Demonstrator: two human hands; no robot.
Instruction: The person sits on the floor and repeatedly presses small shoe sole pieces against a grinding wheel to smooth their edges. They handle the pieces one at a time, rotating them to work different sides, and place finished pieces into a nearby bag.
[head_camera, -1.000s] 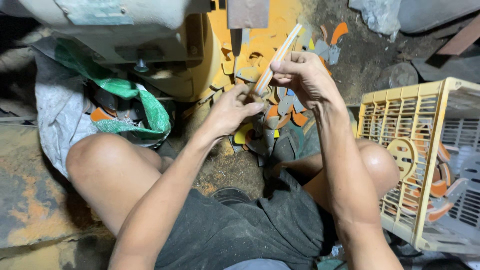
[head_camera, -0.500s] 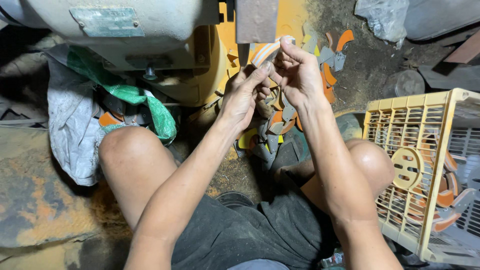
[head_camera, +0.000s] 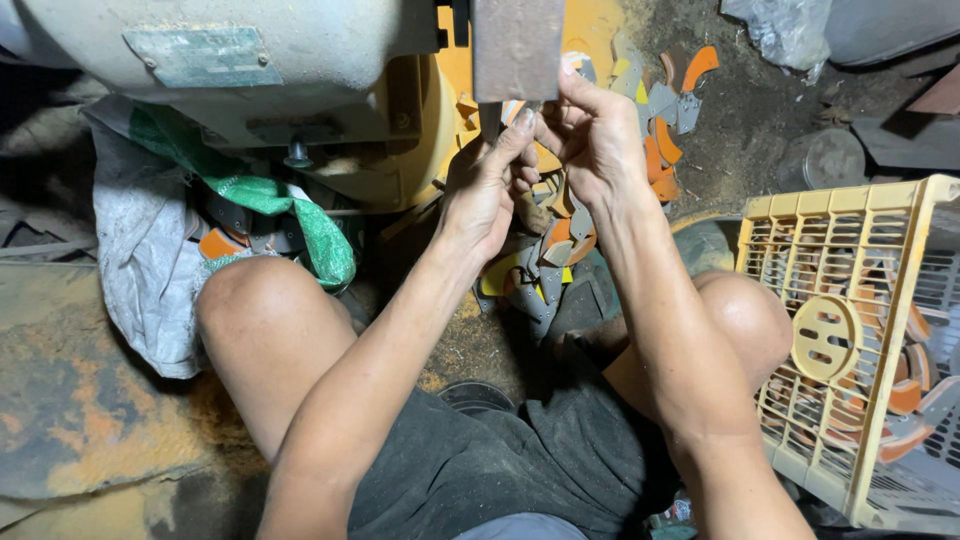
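Head view: left hand (head_camera: 487, 190) and right hand (head_camera: 592, 135) raised together under a flat metal bar (head_camera: 517, 48), fingers pinched shut on a small curved strip (head_camera: 573, 63) held between them. Orange-and-grey cut pieces (head_camera: 553, 245) heaped below; yellow crate (head_camera: 850, 300) right.

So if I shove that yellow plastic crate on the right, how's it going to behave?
The yellow crate looks like thin lattice plastic, so probably light and a little flexible. It holds only a few orange pieces, so it would likely slide readily. It already sits tilted, so it might tip.
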